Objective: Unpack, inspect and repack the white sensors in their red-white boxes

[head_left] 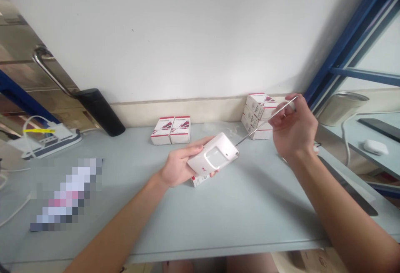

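Note:
My left hand (178,166) is wrapped round a white motion sensor (215,156) with a rectangular window, tilted above the table. My right hand (295,129) is raised to the right, its fingers closed on a thin metal screwdriver (261,125). The screwdriver slants down to the left, and its tip meets the upper right end of the sensor. Whether the tip sits in a screw cannot be made out. Partly hidden under the sensor is a small white and red box (200,180).
Two red-and-white boxes (171,130) lie side by side near the wall. More boxes (258,114) are stacked behind my right hand. A black cylinder (100,112) and a power strip (51,141) are at left. A dark flat device (346,185) lies by my right forearm.

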The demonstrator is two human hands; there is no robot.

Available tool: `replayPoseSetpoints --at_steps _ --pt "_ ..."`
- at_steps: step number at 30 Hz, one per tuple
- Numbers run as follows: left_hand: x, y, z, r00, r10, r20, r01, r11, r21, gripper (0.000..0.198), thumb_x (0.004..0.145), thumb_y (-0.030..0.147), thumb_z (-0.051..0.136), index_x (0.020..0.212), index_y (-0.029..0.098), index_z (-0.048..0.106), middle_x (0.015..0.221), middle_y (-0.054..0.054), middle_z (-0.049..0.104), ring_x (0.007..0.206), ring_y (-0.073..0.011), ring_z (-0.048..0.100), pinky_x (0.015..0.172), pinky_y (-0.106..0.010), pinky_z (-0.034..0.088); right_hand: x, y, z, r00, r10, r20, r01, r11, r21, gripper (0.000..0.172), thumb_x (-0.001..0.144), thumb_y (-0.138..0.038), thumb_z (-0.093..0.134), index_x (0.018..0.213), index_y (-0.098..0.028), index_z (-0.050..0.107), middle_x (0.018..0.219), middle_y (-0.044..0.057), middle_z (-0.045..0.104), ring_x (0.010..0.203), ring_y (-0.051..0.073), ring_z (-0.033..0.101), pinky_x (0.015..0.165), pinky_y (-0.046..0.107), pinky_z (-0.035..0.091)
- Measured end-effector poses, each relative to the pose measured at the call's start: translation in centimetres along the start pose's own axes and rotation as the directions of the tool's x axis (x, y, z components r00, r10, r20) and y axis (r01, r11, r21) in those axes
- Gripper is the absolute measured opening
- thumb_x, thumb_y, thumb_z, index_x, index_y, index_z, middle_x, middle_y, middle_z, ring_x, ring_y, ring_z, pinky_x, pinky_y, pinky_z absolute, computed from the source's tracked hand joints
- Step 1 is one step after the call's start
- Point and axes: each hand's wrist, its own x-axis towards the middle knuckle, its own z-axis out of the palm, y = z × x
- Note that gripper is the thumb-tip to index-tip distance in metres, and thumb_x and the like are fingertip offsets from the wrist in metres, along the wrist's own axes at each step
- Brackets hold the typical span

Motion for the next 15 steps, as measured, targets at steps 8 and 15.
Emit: replayPoseSetpoints --at_steps 8,15 --pt "0.0 -0.1 -0.1 0.997 -0.017 -0.069 0.013 0.998 -0.054 0.054 0.092 0.034 0.055 0.141 0.015 0.064 0.113 -0.016 0.073 0.076 -0.0257 0.067 0.072 -0.039 0.045 -1.2 0.7 0.8 0.996 0.026 0.083 -0.019 0.997 -0.078 0.032 0.088 -0.04 0.073 0.072 -0.023 0.052 0.077 -0.002 0.044 0.058 0.011 0.033 0.051 0.026 0.028" --pt "0.0 0.1 0.6 0.988 0.09 -0.128 -0.102 0.991 -0.088 0.049 0.092 0.032 0.053 0.133 0.011 0.068 0.111 -0.017 0.073 0.074 -0.0271 0.067 0.07 -0.042 0.049 -7.2 3.9 3.7 0.822 0.412 0.393 -0.342 0.909 -0.238 0.039 0.091 -0.057 0.069 0.076 -0.024 0.056 0.089 0.0 0.051 0.063 0.013 0.038 0.057 0.028 0.039"
